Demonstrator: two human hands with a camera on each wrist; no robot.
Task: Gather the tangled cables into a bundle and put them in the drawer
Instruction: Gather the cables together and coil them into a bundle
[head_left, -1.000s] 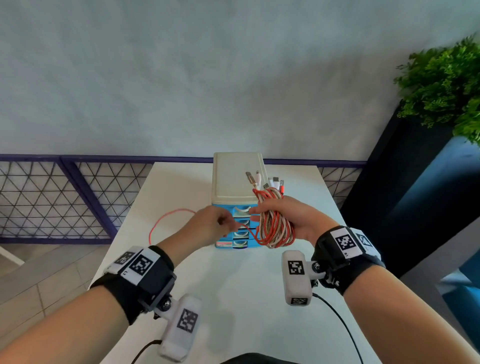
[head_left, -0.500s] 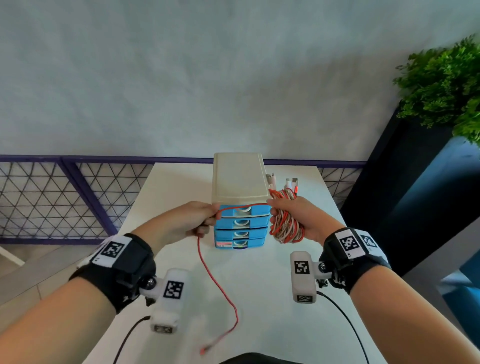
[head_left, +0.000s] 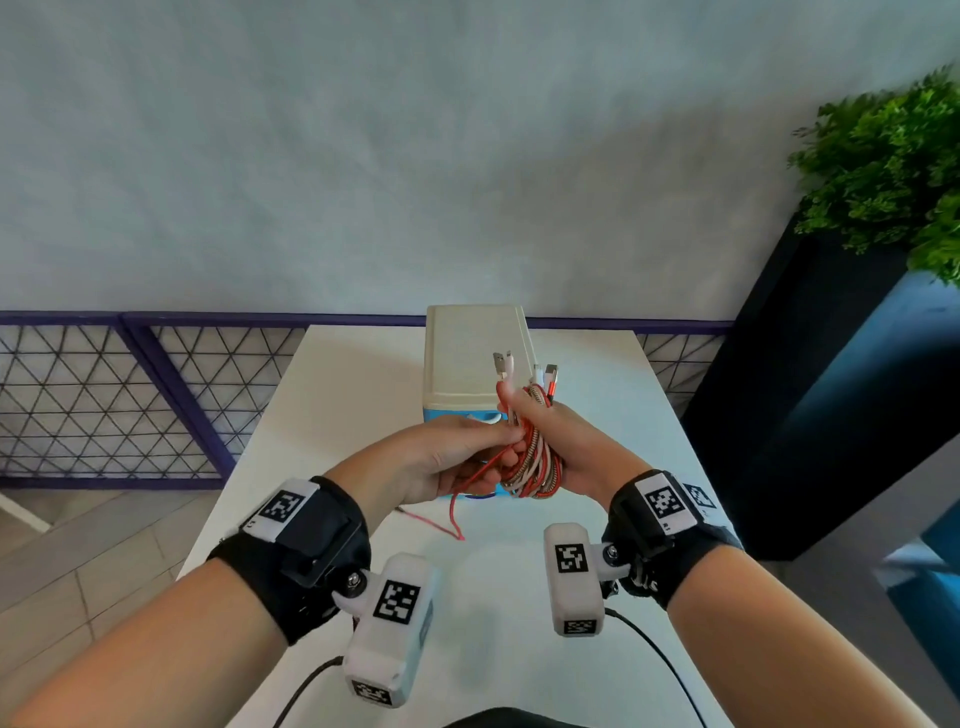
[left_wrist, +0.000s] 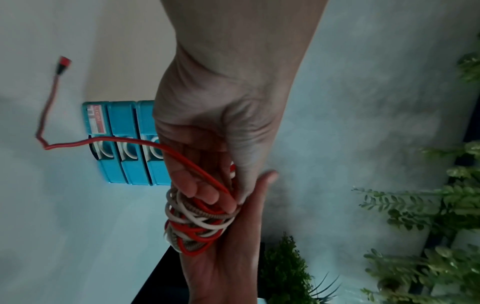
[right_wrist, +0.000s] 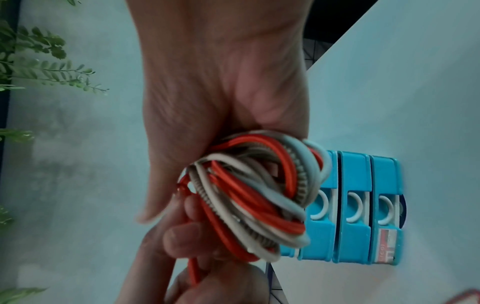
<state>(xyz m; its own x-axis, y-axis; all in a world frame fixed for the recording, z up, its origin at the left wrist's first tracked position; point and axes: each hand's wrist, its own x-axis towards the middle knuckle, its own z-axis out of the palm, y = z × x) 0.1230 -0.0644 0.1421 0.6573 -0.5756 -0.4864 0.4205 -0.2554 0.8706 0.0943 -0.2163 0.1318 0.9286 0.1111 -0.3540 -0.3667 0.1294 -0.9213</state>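
Observation:
My right hand (head_left: 550, 441) grips a coiled bundle of red and white cables (head_left: 535, 462) (right_wrist: 254, 197) (left_wrist: 200, 222), with several plugs sticking up above the fist. Pressed against the bundle, my left hand (head_left: 467, 457) pinches a loose red cable (head_left: 470, 475) (left_wrist: 194, 164) at the coil. Its free end (head_left: 431, 522) trails down onto the white table (head_left: 337, 395). Just behind both hands stands a small blue drawer unit (head_left: 475, 364) (right_wrist: 353, 207) (left_wrist: 122, 142) with a cream top. All of its visible drawers are closed.
A purple metal fence (head_left: 130, 395) runs along the table's far and left side. A dark planter with a green plant (head_left: 893, 171) stands to the right. Wrist camera cords (head_left: 654, 654) hang over the near table edge.
My left hand came back from the left and met the bundle, taking in most of the red cable's long slack. The right hand with the bundle shifted slightly left, in front of the drawers.

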